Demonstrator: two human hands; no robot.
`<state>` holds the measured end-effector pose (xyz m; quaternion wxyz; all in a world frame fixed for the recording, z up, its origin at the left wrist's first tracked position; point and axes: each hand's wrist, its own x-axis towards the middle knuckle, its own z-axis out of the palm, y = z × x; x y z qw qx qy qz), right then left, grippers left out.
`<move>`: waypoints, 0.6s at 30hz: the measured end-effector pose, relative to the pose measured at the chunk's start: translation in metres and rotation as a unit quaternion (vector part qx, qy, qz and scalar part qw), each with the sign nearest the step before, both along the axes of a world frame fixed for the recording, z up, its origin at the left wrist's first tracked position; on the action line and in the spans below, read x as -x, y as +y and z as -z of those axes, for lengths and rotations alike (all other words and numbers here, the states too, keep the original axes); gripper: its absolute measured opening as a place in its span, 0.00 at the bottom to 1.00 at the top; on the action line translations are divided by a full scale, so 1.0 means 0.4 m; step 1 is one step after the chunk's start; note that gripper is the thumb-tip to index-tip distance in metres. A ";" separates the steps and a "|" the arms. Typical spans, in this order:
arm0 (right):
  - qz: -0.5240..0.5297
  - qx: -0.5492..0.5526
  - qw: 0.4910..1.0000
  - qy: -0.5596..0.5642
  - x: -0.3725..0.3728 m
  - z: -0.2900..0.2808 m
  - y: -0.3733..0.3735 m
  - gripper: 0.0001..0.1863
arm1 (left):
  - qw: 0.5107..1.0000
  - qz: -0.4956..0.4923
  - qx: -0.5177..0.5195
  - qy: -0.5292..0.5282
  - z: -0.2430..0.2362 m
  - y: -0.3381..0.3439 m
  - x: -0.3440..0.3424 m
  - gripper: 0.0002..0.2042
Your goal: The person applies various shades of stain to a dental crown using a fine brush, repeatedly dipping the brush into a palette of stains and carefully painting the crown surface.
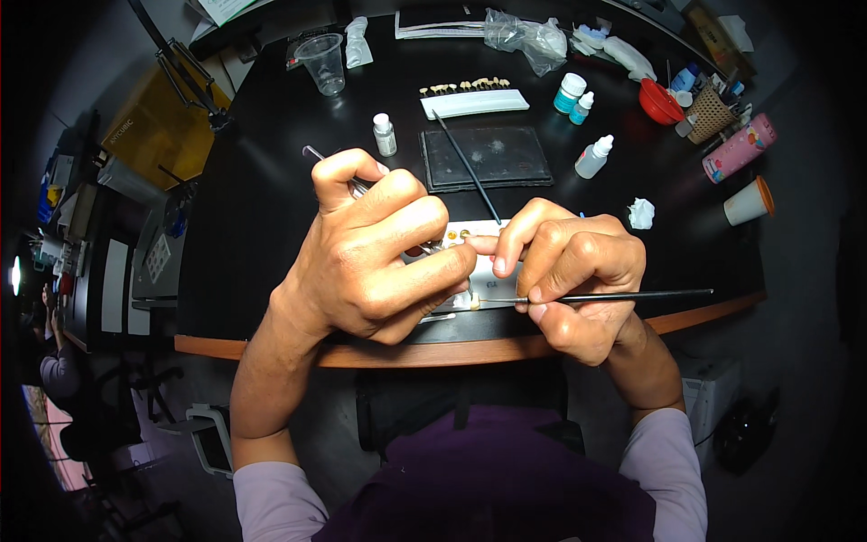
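My left hand [379, 244] is closed around a slim metal tool [359, 188], perhaps tweezers; its working end is mostly hidden by my fingers. Just below those fingers shows a small tooth-coloured piece [474, 303], like a dental crown. My right hand [578, 271] pinches a fine brush [641, 295] with a dark handle, its thin tip pointing left, at or very near that piece. Beneath both hands lies a white palette [497, 278] with small amber dabs [453, 235], partly covered by my fingers.
A second brush [463, 163] rests across a black slab [524, 163]. Beyond stand a tooth shade guide [474, 102], a small glass bottle [385, 135], a white dropper bottle [593, 157] and a clear cup [323, 65]. Crumpled tissue [640, 213] and a paper cup [748, 201] are at right.
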<state>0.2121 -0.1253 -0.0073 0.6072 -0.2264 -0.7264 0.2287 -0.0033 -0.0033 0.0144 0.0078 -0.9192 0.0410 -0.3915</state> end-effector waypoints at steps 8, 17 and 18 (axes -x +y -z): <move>0.011 0.019 1.000 0.008 0.011 -0.010 -0.003 0.08 | 1.000 -0.007 -0.012 -0.005 0.003 0.001 0.004 0.08; 0.009 -0.010 1.000 -0.012 0.007 -0.001 0.001 0.03 | 1.000 -0.004 -0.011 -0.022 0.016 0.005 -0.002 0.13; 0.016 0.003 1.000 0.000 0.011 -0.003 -0.002 0.06 | 1.000 -0.004 -0.011 -0.022 0.016 0.005 -0.002 0.13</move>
